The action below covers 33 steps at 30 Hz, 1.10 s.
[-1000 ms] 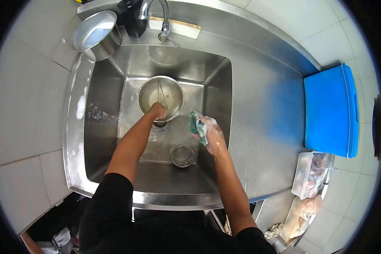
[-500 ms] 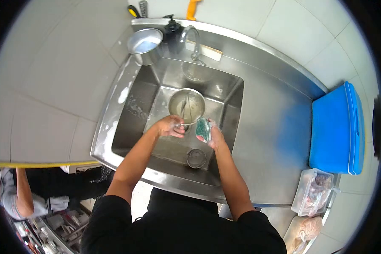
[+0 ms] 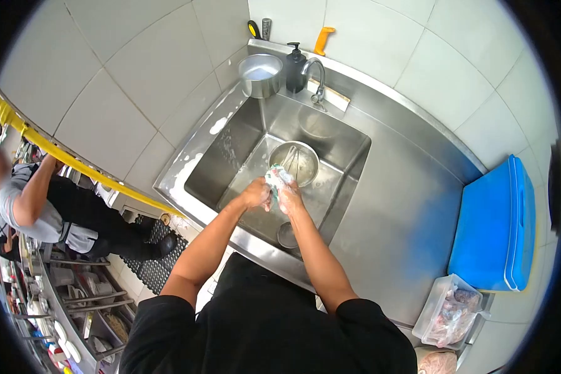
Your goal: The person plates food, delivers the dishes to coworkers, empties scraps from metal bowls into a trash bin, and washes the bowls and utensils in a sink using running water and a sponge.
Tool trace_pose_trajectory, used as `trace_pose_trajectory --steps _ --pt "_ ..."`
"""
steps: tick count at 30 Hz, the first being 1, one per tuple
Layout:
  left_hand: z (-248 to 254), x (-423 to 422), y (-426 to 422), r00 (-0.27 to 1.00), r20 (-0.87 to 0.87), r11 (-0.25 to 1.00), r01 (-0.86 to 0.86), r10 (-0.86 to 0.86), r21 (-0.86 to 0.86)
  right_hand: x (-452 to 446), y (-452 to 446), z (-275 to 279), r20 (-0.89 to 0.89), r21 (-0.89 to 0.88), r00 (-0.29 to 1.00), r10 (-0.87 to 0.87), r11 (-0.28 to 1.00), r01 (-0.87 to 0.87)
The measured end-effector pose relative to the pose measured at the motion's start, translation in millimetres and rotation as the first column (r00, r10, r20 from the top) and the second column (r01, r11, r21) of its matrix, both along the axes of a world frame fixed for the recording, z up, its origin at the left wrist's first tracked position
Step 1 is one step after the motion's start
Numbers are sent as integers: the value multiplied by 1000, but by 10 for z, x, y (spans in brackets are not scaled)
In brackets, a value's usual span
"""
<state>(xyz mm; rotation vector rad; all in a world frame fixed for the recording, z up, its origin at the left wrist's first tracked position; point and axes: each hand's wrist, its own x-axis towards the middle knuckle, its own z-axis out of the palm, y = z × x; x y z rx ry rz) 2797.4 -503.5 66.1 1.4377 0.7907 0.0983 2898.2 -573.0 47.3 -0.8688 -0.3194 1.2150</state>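
A green scrub sponge (image 3: 279,177), covered in white foam, is pressed between my two hands over the sink. My right hand (image 3: 290,199) is closed around it. From the other side, my left hand (image 3: 255,194) has its fingers curled against the sponge; foam hides part of the grip. Just beyond them, a round metal pot (image 3: 315,167) with cloudy water sits on the sink bottom. A wire whisk (image 3: 297,163) rests in it, partly behind the hands. Nearer to me is a small round drain strainer (image 3: 287,235), half covered by my right forearm.
The steel sink (image 3: 218,156) has foam on its left rim. Behind it stand a metal pot (image 3: 260,84), a black pump bottle (image 3: 296,68) and the faucet (image 3: 318,75). A blue cooler box (image 3: 489,224) and a plastic container (image 3: 452,311) are right. A person (image 3: 50,199) stands left.
My hands have come together, and my left hand now meets the sponge, which is foamier. The view has turned, showing more of the person at left.
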Motion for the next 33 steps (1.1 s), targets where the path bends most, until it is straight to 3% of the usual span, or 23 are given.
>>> trace_pose_trajectory --steps 2,4,5,8,10,11,12,14,16,18,20,23,24,25,27,29,31,33 --pt "249 -77 -80 999 -41 996 -24 20 -92 3 55 -34 -14 13 999 -43 999 43" --pt "285 -142 -135 999 -36 992 -11 7 -128 42 108 37 132 -128 982 -134 980 151" --pt "296 -172 -172 1000 -26 985 3 -7 -170 91 141 79 125 -122 969 -212 966 227" --pt "267 -248 -345 1000 8 956 4 -2 -292 322 227 14 110 -132 969 -221 963 235" --pt "283 -282 -352 1000 17 951 -7 13 -308 455 390 -280 233 -206 946 -224 940 273" --pt "271 -289 -337 1000 -11 963 17 -21 -269 499 444 -288 313 -263 900 -304 883 390" --pt "255 -298 -343 998 -42 971 42 -54 -236 655 497 -426 320 -258 899 -298 886 385" --pt "230 -407 -331 996 -68 971 43 -61 -235 1075 527 -784 250 -112 842 -478 849 516" --pt "200 -545 -248 995 42 919 -66 89 -389 1178 386 -620 375 -91 797 -474 836 540" --pt "171 -546 -153 985 49 901 -131 166 -414 1013 229 -423 48 -186 971 -232 953 237" --pt "31 -463 -61 943 93 841 -237 319 -487 810 239 -506 -298 -155 952 61 982 -112" --pt "33 -284 -80 975 59 878 -168 216 -447 253 181 -287 -360 -103 891 278 937 -334" --pt "33 -240 -89 989 1 905 -133 146 -404 34 206 -81 -353 -26 879 320 936 -351" --pt "-27 -248 -65 988 63 899 -104 144 -425 44 279 -243 -274 -13 913 303 948 -319" --pt "-84 -249 -89 987 13 891 -139 160 -432 75 407 -460 -199 2 939 280 958 -286" --pt "-64 -307 -130 983 -36 883 -178 181 -434 131 496 -573 -99 -170 993 60 983 -76" --pt "-76 -407 -155 994 -20 880 -104 108 -463 223 534 -489 -82 -108 996 28 993 -37" --pt "-90 -399 -141 990 -2 886 -129 143 -445 256 564 -407 -87 -76 996 -16 997 9"
